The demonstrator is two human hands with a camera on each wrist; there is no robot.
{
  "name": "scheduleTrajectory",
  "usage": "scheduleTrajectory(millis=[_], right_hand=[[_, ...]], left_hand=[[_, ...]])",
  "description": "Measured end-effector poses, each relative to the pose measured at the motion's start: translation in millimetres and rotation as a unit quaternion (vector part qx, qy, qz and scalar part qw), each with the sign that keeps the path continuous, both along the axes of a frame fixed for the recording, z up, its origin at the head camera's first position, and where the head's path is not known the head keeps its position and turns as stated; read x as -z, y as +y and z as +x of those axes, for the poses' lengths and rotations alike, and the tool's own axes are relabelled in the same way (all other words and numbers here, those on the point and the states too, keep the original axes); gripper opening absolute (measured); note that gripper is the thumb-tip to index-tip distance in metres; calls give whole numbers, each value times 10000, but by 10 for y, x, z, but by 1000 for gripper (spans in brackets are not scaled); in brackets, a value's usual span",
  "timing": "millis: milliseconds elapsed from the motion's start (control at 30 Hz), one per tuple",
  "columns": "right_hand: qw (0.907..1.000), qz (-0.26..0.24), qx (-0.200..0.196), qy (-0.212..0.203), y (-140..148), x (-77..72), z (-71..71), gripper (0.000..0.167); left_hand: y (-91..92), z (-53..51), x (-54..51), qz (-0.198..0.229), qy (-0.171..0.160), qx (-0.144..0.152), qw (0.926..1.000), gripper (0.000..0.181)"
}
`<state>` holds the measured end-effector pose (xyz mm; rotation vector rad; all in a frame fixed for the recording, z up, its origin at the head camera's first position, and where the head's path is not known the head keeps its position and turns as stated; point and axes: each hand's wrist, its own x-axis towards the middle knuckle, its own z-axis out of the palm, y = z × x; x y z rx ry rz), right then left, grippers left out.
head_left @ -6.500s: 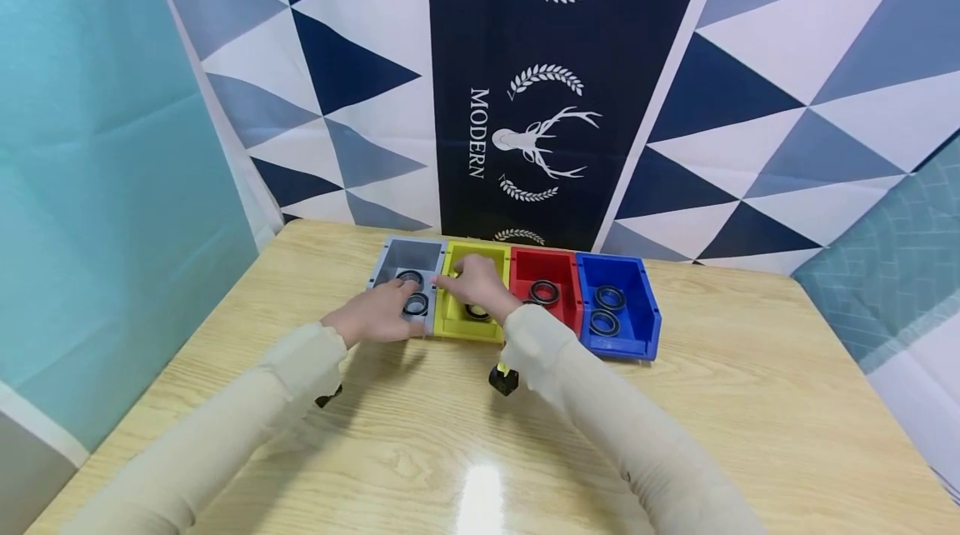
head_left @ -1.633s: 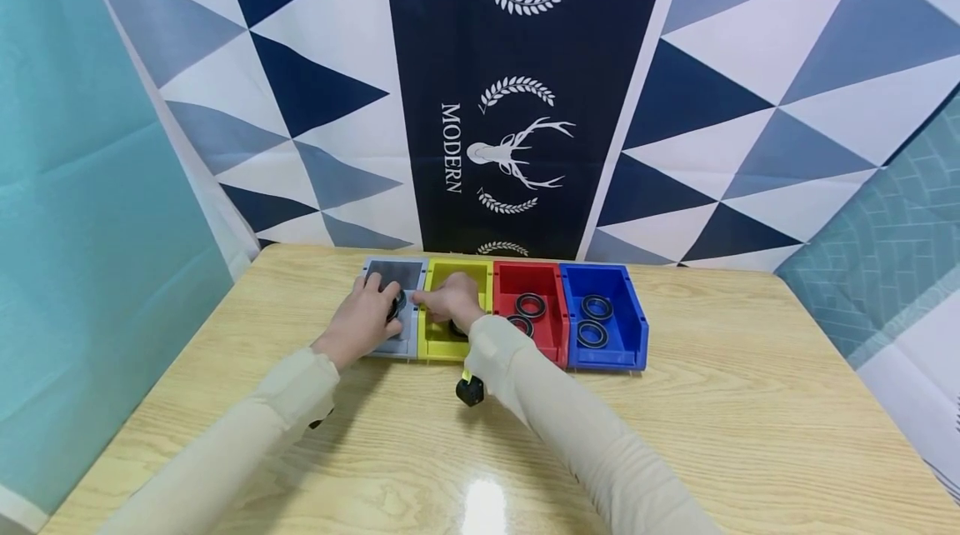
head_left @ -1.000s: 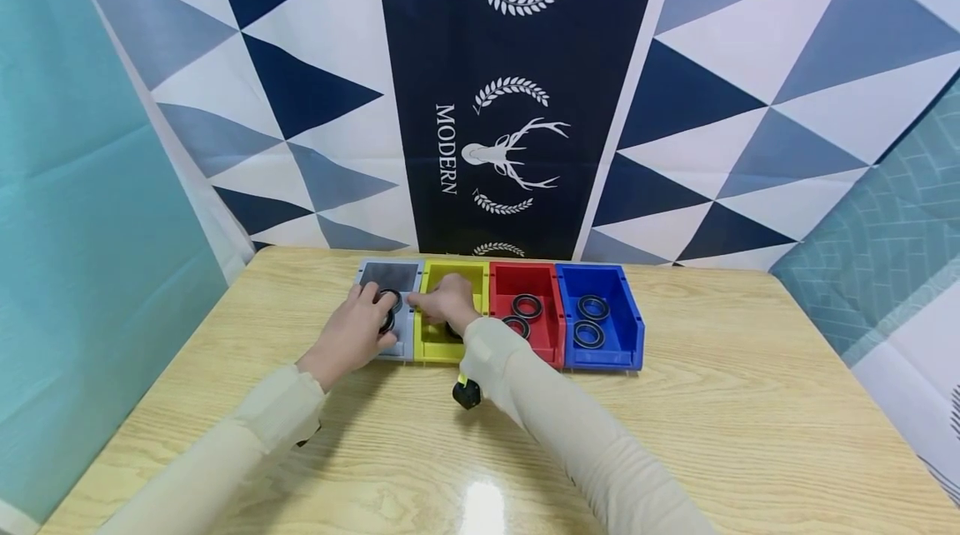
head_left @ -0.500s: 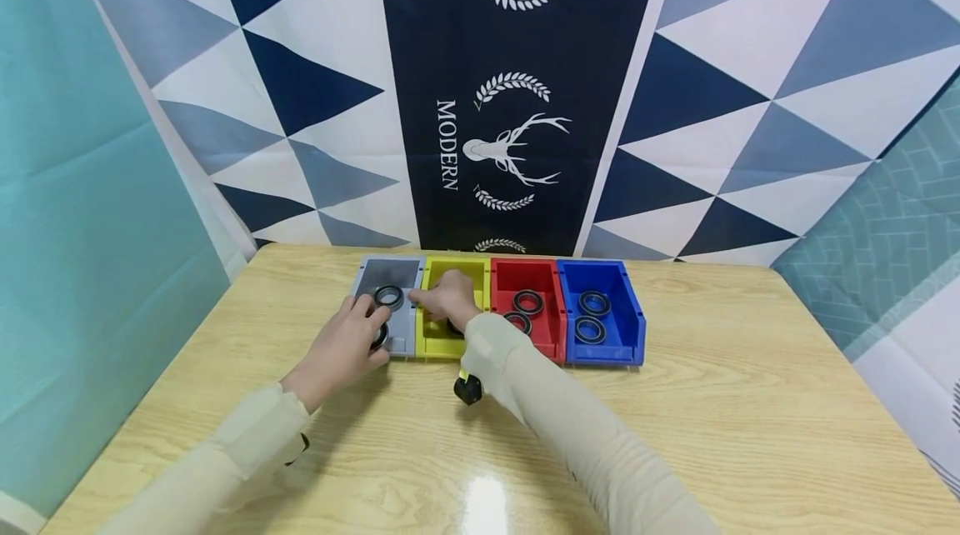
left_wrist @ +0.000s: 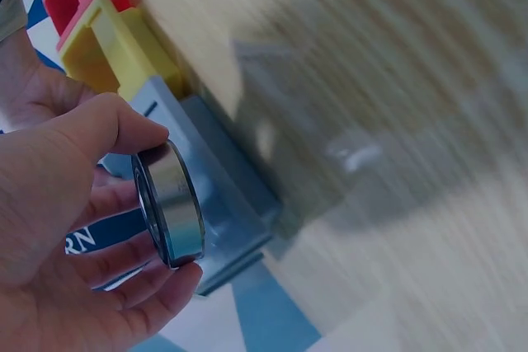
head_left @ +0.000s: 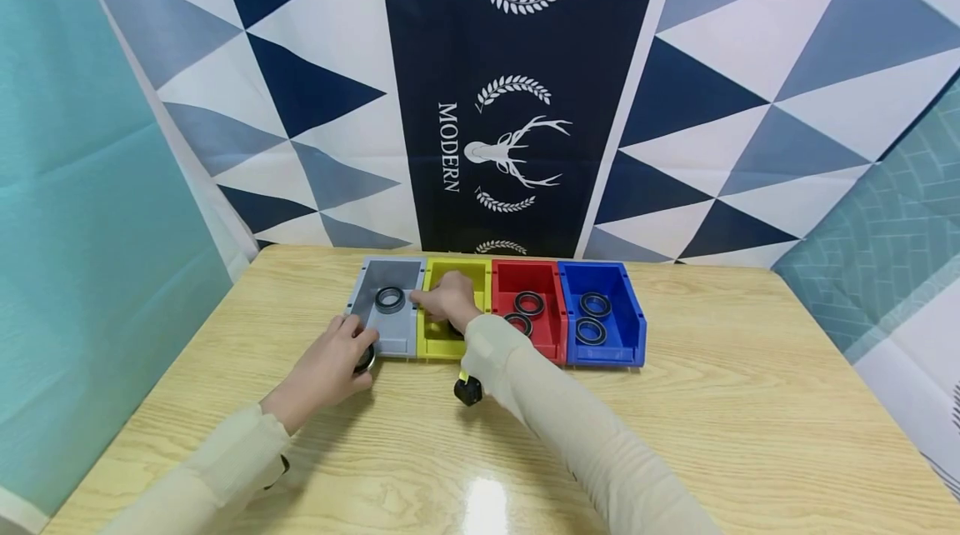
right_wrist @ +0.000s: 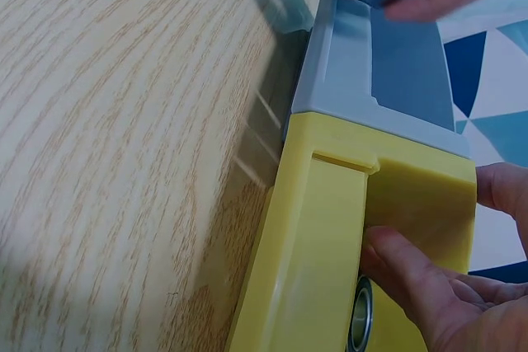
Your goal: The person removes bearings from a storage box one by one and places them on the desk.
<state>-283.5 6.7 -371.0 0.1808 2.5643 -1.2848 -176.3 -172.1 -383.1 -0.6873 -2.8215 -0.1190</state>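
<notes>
My left hand (head_left: 322, 370) grips a metal bearing ring (left_wrist: 172, 204) between thumb and fingers, at the front left corner of the grey bin (head_left: 396, 345). Another black-rimmed ring (head_left: 390, 299) lies inside that bin. My right hand (head_left: 452, 302) reaches into the yellow bin (head_left: 438, 347), its thumb inside and another finger over the wall in the right wrist view. Whether it pinches anything there is hidden. Beside its thumb a ring (right_wrist: 360, 316) lies in the yellow bin.
Right of the yellow bin, the red bin (head_left: 551, 352) and the blue bin (head_left: 633, 343) complete the row, each with two rings in it. The bins stand on a wooden table (head_left: 750, 402) before a patterned cloth (head_left: 540, 102).
My left hand has moved out of the grey bin toward the front left, carrying a ring with it; the other ring there is now uncovered. My right hand has stayed at the yellow bin.
</notes>
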Motion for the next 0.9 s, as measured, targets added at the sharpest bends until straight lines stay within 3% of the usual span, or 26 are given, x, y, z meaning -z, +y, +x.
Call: scheduleTrajectory(millis=[400,633,900], right_hand=[[9999,111,-53,17,-9,20,13,32],[10000,69,-7,35,-5,6,17,30],[10000,72,31,25,-6,7,18,31]], left_hand=[[-345,164,170,201,-286,-226,9991,40],[-396,155,223,390,-636,-244,9969,37],[-421,141,230,544,-771,-302,9951,29]])
